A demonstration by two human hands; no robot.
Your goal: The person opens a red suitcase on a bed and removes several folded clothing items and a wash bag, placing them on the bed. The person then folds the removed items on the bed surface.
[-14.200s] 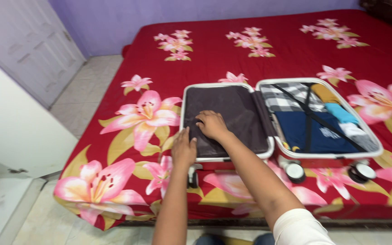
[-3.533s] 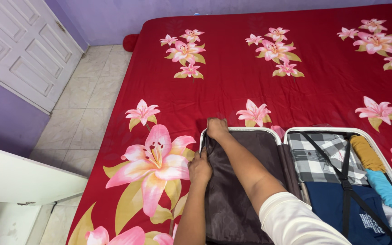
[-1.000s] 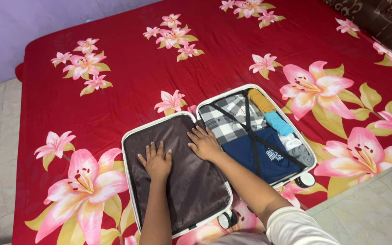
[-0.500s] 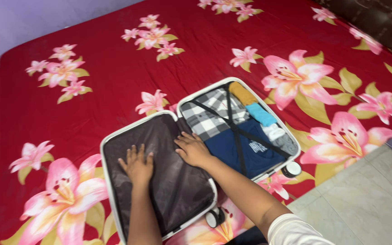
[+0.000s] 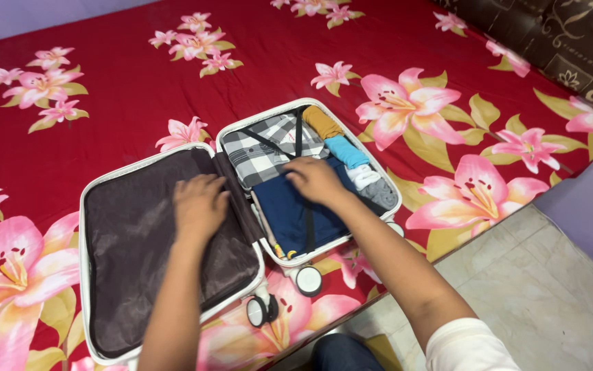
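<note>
Right hand shifted onto packed clothes, left hand on lining

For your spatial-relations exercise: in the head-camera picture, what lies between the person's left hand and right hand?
In the head view, the dark hinge strip of the open suitcase and a folded checked shirt lie between the left hand, on the brown lining, and the right hand.

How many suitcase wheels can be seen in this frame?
2. One wheel sits below the near corner of the packed half; the other wheel sits at the near corner of the dark-lined half. Further wheels may be hidden beneath the suitcase.
</note>
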